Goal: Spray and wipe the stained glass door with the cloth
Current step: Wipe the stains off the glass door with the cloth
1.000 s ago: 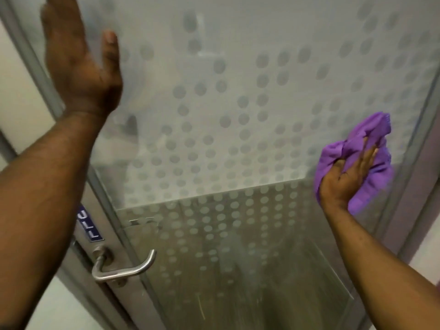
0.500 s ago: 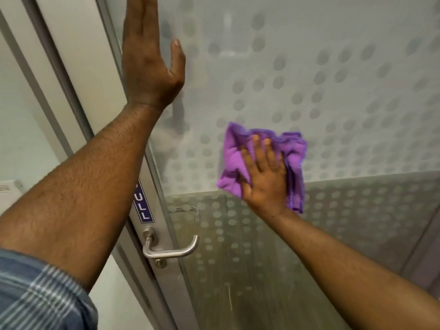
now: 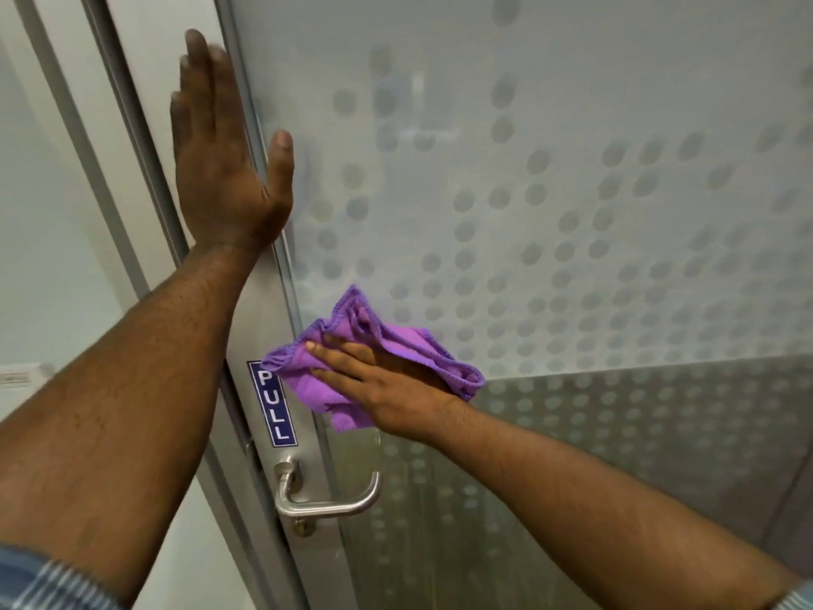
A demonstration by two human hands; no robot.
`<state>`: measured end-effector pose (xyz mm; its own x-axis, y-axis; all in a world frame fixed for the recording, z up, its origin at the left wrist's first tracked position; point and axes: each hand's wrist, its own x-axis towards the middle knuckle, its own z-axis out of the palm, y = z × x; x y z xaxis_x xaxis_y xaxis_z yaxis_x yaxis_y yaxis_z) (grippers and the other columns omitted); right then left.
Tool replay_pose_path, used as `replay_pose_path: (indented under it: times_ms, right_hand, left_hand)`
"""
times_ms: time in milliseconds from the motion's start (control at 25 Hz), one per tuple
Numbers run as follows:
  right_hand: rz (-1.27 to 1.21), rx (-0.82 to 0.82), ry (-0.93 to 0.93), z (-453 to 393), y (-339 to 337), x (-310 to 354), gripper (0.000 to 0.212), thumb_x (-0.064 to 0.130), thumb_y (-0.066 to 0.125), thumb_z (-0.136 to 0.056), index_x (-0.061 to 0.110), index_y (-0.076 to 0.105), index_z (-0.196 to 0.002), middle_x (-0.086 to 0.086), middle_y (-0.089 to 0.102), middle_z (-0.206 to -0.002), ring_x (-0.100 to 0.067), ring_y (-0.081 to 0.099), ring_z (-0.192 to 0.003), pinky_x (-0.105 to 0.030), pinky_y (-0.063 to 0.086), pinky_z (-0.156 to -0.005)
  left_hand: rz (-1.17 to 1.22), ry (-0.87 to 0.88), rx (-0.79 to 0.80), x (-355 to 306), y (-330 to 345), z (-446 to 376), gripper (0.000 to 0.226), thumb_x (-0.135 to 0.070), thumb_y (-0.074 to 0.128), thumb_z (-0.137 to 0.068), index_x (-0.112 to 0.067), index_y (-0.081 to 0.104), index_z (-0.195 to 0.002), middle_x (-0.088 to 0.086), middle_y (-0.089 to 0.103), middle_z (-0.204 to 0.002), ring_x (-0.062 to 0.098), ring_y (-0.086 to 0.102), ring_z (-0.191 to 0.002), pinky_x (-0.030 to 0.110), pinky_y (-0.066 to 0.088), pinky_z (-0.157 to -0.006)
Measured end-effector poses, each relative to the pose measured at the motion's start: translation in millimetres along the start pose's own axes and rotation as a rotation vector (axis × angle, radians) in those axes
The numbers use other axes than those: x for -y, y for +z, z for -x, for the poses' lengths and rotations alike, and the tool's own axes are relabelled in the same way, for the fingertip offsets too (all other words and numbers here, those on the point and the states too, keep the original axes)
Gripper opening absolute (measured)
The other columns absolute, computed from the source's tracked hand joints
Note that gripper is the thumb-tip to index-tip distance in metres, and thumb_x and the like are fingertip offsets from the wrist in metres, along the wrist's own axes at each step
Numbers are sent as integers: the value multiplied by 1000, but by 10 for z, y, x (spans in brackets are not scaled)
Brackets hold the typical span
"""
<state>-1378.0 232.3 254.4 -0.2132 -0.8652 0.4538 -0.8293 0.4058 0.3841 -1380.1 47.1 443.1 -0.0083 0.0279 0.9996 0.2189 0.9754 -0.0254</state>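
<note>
Purple cloth (image 3: 352,367) against glass door (image 3: 572,213)

Glass door (image 3: 550,204): frosted, dotted pattern; lower band clearer. Left hand (image 3: 224,169): flat, fingers up, over metal frame (image 3: 290,433) edge, thumb on glass; fingertips blurred, contact uncertain. Right hand (image 3: 387,380): spread flat, pressing purple cloth (image 3: 316,380) to glass beside frame. Cloth: bunched, corner over blue PULL sign (image 3: 275,411). Lever handle (image 3: 325,499): below sign, on frame. Checked sleeve (image 3: 39,583): lower left corner.
</note>
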Motion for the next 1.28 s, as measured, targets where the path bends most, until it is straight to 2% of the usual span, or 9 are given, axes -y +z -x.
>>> replay_pose_path:
  times_ms: [280,400,640,800,920,1000,1120,1200,1280]
  right_hand:
    - [-46,261,-126,678,144,-86,65,-7,49,-92,6,27,-152,-8,11,-164,-25,4,-151,-23,-16,-116]
    - [-116,290,-96,1011,102,-220,64,-9,49,-91,6,32,-150,-5,15,-164,-24,9,-151,-19,-14,-114]
    - [27,254,-77,1515,-198,-619,63,2,49,-90,12,35,-150,-3,20,-162,-23,15,-150,-32,1,-121]
    - [258,31,95,1974,-561,-959,66,10,63,-86,18,41,-148,-3,32,-158,-24,36,-143,-39,34,-114]
    - [268,-186,389,2149,-788,-1041,47,24,45,-100,15,45,-145,-8,36,-156,-29,38,-141,-44,41,-109]
    - [119,-344,597,2163,-952,-1034,52,39,33,-103,9,47,-143,-14,38,-153,-32,34,-143,-47,34,-114]
    - [-275,-572,839,2119,-1214,-959,47,10,47,-98,15,44,-145,-3,34,-155,-21,30,-146,-32,23,-119]
    - [-541,-665,973,2063,-1432,-887,49,8,47,-99,27,46,-144,7,45,-148,-13,41,-138,-21,31,-112]
    - [-802,-700,1066,1987,-1669,-839,37,25,47,-102,40,51,-135,9,61,-132,-11,58,-119,-27,47,-98]
  left_hand:
    - [-31,11,15,44,21,44,76,-49,30,-102,2,17,-157,29,18,-163,21,6,-150,44,10,-126]
    - [-68,8,42,42,28,32,76,-50,28,-102,0,14,-157,27,16,-164,23,5,-151,47,10,-126]
    - [-103,-3,91,9,-2,-6,77,-51,30,-103,-1,9,-158,27,9,-165,19,-3,-150,44,4,-126]
    - [-116,-49,156,-29,-30,-7,78,-54,28,-103,-5,4,-159,23,4,-166,16,-8,-149,40,0,-126]
    - [-96,-129,238,-133,-97,-41,83,-59,27,-101,-8,-3,-159,17,-3,-168,18,-10,-153,22,-14,-120]
    - [-68,-203,279,-295,-159,-6,84,-60,27,-100,-9,-4,-159,15,-5,-168,26,-4,-156,24,-14,-119]
    - [-2,-304,283,-707,-235,236,82,-54,30,-99,-8,1,-160,14,0,-169,29,2,-156,40,-2,-124]
    - [46,-351,264,-1049,-300,433,77,-48,36,-98,-8,14,-159,14,10,-168,29,9,-155,40,3,-124]
    - [116,-327,228,-1407,-362,612,67,-38,46,-95,-5,36,-152,17,32,-161,33,28,-150,41,16,-123]
